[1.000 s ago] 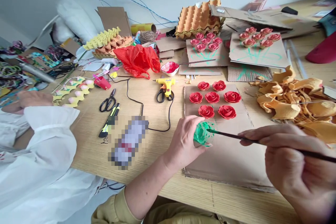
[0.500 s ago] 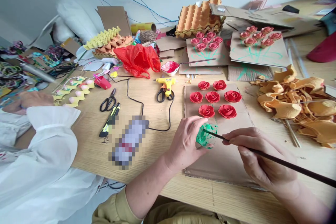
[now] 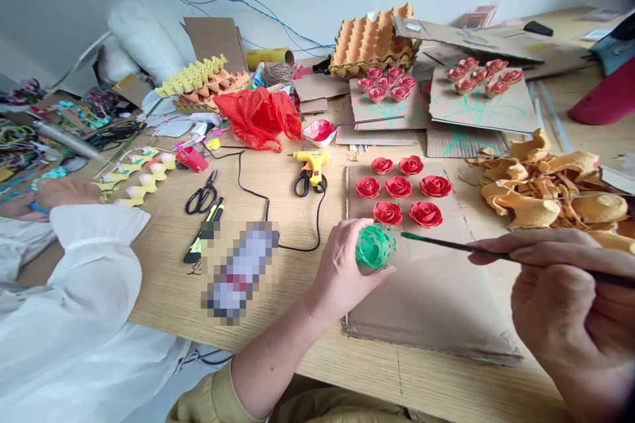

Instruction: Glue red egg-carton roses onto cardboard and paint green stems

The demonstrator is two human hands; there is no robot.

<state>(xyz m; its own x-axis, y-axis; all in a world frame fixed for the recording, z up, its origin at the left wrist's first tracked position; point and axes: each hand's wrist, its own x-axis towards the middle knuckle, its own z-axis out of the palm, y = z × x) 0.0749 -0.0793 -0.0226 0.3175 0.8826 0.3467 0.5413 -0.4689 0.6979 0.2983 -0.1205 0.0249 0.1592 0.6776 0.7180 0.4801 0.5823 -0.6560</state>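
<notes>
My left hand is closed around a small clear cup smeared inside with green paint. The cup is tilted so that its mouth faces right. In my right hand is a thin dark paintbrush, its green-coated tip just right of the cup and apart from it. Both hands are over a cardboard sheet on the table. Several red roses sit in rows on the sheet's far half, beyond the cup.
At right lies a heap of torn egg-carton pieces. A glue gun, scissors and a utility knife are left of the sheet. Behind stand a bowl of red paint and egg trays. A person's white sleeve is at left.
My right hand has drawn the brush out of the cup and moved right. The cup in my left hand has shifted slightly left. The whole view has shifted a little.
</notes>
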